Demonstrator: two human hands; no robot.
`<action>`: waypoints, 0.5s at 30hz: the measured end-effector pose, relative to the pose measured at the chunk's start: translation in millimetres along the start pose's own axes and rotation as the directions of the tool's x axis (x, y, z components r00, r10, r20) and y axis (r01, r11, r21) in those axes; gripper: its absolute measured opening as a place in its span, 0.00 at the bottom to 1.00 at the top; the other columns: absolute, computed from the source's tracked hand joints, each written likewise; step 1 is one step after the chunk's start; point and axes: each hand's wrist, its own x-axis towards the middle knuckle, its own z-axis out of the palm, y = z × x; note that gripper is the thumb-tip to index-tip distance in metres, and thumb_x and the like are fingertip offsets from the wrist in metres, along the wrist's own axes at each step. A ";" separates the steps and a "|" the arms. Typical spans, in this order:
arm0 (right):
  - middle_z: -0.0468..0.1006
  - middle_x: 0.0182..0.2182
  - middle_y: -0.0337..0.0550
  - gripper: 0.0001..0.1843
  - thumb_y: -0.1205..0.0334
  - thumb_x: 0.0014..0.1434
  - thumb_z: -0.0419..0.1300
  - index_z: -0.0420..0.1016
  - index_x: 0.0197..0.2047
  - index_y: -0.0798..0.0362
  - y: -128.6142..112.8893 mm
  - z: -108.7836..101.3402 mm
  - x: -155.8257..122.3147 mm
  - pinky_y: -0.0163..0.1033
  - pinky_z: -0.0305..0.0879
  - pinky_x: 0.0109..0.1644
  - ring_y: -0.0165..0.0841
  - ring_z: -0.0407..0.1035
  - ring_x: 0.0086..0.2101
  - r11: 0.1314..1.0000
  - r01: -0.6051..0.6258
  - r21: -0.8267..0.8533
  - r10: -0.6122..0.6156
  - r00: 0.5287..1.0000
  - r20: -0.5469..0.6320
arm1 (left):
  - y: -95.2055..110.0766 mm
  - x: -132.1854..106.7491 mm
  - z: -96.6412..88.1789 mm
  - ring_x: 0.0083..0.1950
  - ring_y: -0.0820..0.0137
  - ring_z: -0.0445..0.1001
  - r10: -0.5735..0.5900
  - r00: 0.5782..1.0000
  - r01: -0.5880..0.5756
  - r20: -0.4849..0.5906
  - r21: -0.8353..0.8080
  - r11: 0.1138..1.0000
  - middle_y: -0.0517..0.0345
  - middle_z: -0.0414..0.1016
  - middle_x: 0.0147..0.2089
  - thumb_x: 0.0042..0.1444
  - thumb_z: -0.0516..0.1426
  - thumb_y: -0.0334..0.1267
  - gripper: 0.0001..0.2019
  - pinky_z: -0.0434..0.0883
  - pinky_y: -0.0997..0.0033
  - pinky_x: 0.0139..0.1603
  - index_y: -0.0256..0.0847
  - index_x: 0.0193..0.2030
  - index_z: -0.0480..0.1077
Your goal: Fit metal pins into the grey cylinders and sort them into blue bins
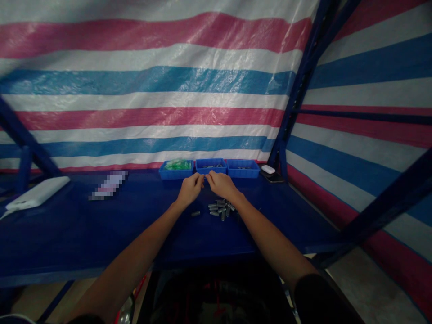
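My left hand [191, 188] and my right hand [219, 183] meet fingertip to fingertip above the blue table [101, 225], both pinched shut on a small part too tiny to make out. Just below my right wrist lies a loose pile of several small grey metal cylinders [222, 209]. One single cylinder [195, 213] lies apart to the left of the pile. Behind my hands stand three blue trays in a row: the left tray [176, 171] holds green pieces, the middle tray [211, 166] and the right tray [243, 169] hold small dark parts.
A white flat device [38, 192] lies at the table's far left, a blurred card [108, 184] beside it. A small white case [268, 169] rests on a dark phone at the right. Striped tarpaulin and blue frame posts [297, 90] enclose the bench.
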 end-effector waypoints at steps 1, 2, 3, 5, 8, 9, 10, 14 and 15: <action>0.76 0.30 0.50 0.18 0.55 0.64 0.41 0.70 0.38 0.53 -0.5 1.4 0.2 0.37 0.56 0.34 0.38 0.70 0.32 1.000 -0.010 -0.021 0.010 1.000 0.008 | 0.5 -0.4 0.2 0.24 0.72 0.65 0.002 1.000 -0.002 0.006 0.002 1.000 0.61 0.68 0.21 0.57 0.47 0.43 0.15 0.59 0.74 0.28 0.40 0.22 0.63; 0.76 0.30 0.50 0.19 0.55 0.64 0.41 0.70 0.37 0.53 -0.8 2.6 0.3 0.38 0.56 0.34 0.38 0.70 0.32 1.000 -0.014 -0.028 0.014 1.000 0.012 | 1.2 -0.6 0.2 0.24 0.73 0.65 0.002 1.000 -0.002 0.009 0.007 1.000 0.61 0.68 0.20 0.57 0.47 0.43 0.15 0.59 0.74 0.28 0.40 0.22 0.63; 0.76 0.29 0.50 0.18 0.55 0.63 0.42 0.70 0.37 0.53 -0.7 3.1 0.4 0.38 0.56 0.34 0.38 0.70 0.32 1.000 -0.013 -0.020 0.013 1.000 0.013 | 1.8 -0.5 0.2 0.24 0.73 0.65 0.003 1.000 -0.003 0.009 0.011 1.000 0.61 0.67 0.20 0.57 0.46 0.43 0.15 0.59 0.74 0.28 0.40 0.22 0.63; 0.76 0.28 0.48 0.17 0.54 0.63 0.43 0.70 0.34 0.52 0.9 0.6 0.6 0.37 0.56 0.34 0.37 0.69 0.32 1.000 -0.008 0.029 0.008 1.000 0.003 | 2.6 0.3 0.2 0.24 0.73 0.65 -0.002 1.000 0.002 0.006 0.001 1.000 0.61 0.67 0.21 0.57 0.46 0.43 0.15 0.59 0.74 0.28 0.40 0.24 0.65; 0.76 0.28 0.47 0.15 0.56 0.62 0.46 0.70 0.34 0.52 9.3 -14.3 1.5 0.36 0.56 0.35 0.37 0.69 0.32 0.994 -0.008 0.109 0.019 0.995 -0.099 | 1.4 1.1 2.1 0.23 0.73 0.65 -0.019 0.998 0.022 0.058 -0.050 0.998 0.62 0.67 0.21 0.57 0.46 0.44 0.15 0.60 0.75 0.27 0.39 0.32 0.69; 0.76 0.29 0.47 0.15 0.56 0.62 0.45 0.70 0.35 0.52 14.1 -21.4 2.3 0.36 0.56 0.36 0.37 0.69 0.33 0.992 -0.019 0.123 0.040 0.985 -0.169 | 0.3 0.7 3.3 0.23 0.73 0.66 -0.022 0.994 0.028 0.107 -0.056 0.998 0.62 0.67 0.21 0.57 0.46 0.43 0.14 0.60 0.75 0.26 0.39 0.35 0.70; 0.76 0.30 0.48 0.16 0.56 0.62 0.44 0.70 0.37 0.53 19.9 -28.7 3.5 0.36 0.56 0.37 0.37 0.69 0.33 0.991 -0.043 0.129 0.075 0.965 -0.252 | -1.1 0.0 5.0 0.23 0.72 0.66 -0.016 0.986 0.025 0.165 -0.051 0.998 0.63 0.68 0.20 0.57 0.47 0.43 0.14 0.59 0.75 0.26 0.40 0.37 0.70; 0.75 0.34 0.54 0.21 0.54 0.63 0.40 0.66 0.47 0.57 50.2 -46.8 11.6 0.40 0.56 0.40 0.41 0.69 0.37 0.949 -0.300 0.099 0.308 0.815 -0.491 | -7.8 -3.3 14.0 0.22 0.72 0.67 0.084 0.933 -0.088 0.349 -0.004 0.996 0.64 0.69 0.20 0.49 0.55 0.38 0.11 0.59 0.76 0.25 0.44 0.40 0.72; 0.75 0.35 0.56 0.21 0.54 0.63 0.42 0.64 0.49 0.58 58.2 -46.6 13.3 0.41 0.56 0.40 0.43 0.69 0.37 0.920 -0.384 0.077 0.369 0.787 -0.494 | -9.1 -3.1 16.7 0.23 0.72 0.67 0.111 0.923 -0.123 0.369 0.009 0.992 0.64 0.69 0.20 0.47 0.57 0.38 0.11 0.58 0.76 0.25 0.45 0.40 0.72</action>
